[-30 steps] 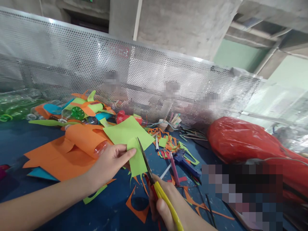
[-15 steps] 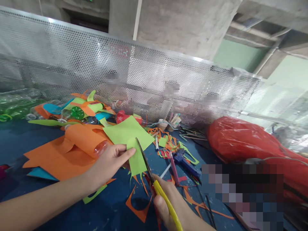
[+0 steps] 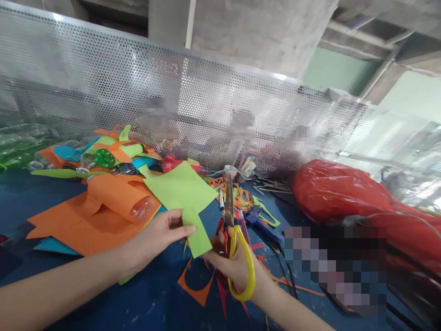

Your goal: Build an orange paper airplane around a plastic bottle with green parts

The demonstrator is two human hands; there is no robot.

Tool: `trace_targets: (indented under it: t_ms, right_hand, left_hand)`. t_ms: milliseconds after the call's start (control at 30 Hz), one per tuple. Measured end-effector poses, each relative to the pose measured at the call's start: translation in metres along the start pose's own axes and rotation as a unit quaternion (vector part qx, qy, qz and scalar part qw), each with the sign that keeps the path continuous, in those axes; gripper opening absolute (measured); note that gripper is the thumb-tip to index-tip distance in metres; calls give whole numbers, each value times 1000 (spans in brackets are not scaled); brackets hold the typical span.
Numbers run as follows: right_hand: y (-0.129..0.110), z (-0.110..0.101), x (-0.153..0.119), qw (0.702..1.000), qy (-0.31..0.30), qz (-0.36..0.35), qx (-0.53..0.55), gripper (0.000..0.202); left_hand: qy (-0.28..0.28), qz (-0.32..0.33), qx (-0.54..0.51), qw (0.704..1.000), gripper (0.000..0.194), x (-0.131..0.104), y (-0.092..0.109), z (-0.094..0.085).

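Observation:
My left hand (image 3: 168, 232) pinches a small light-green paper piece (image 3: 200, 236) between thumb and fingers. In my right hand (image 3: 237, 264) is a pair of scissors (image 3: 246, 280) with a yellow and a red handle loop. Their blades look closed and point away from me, to the right of the paper. My right fingertips are by the paper's lower right corner; I cannot tell whether they touch it. Behind my left hand lies a larger light-green sheet (image 3: 179, 186). Left of it, an orange-wrapped bottle (image 3: 115, 195) rests on orange paper (image 3: 65, 220).
Paper-decorated bottles (image 3: 113, 151) and green bottles (image 3: 20, 149) line the back left. Beyond my right hand lie a blue glue gun (image 3: 263, 225), paper scraps (image 3: 196, 287) and a cup of sticks (image 3: 246, 168). A red plastic bag (image 3: 337, 195) bulges at right, before a perforated metal screen (image 3: 113, 73).
The scissors have come away from the green paper, swung upright and closed. The piece in my left hand now appears smaller and tilted. My right hand has turned, and the view has shifted slightly.

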State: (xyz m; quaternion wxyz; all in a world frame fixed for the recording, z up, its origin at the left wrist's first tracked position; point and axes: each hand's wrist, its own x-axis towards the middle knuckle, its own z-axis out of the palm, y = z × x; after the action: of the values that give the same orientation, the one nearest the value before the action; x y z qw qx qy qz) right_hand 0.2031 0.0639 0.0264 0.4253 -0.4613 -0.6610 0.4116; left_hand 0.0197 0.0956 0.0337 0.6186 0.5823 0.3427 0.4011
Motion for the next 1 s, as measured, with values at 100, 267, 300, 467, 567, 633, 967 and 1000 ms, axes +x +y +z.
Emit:
trace_targets:
  t_ms: [100, 267, 300, 467, 567, 633, 967, 1000]
  right_hand:
    - [-2, 0, 3, 999, 21, 34, 9, 34]
    - [0, -1, 2, 998, 9, 28, 63, 33]
    - [1, -1, 2, 996, 14, 37, 85, 35]
    - [11, -1, 4, 984, 52, 60, 157, 48]
    - [13, -2, 6, 982, 61, 73, 165, 51]
    - [13, -3, 7, 979, 66, 90, 173, 52]
    - [7, -4, 8, 960, 19, 175, 216, 61]
    - [7, -3, 7, 959, 10, 168, 229, 61]
  left_hand:
    - [2, -5, 23, 1000, 15, 0, -4, 2]
    - [5, -39, -32, 999, 19, -1, -8, 2]
    - [3, -50, -53, 997, 20, -1, -9, 2]
    - [-36, -95, -78, 992, 19, -1, -10, 3]
    - [-26, -103, -104, 989, 18, 0, -9, 2]
    - [27, -123, -140, 982, 15, 1, -7, 1]
    - [104, -111, -171, 973, 10, 4, -3, -2]
    - [108, -109, -168, 974, 11, 4, -3, -3]
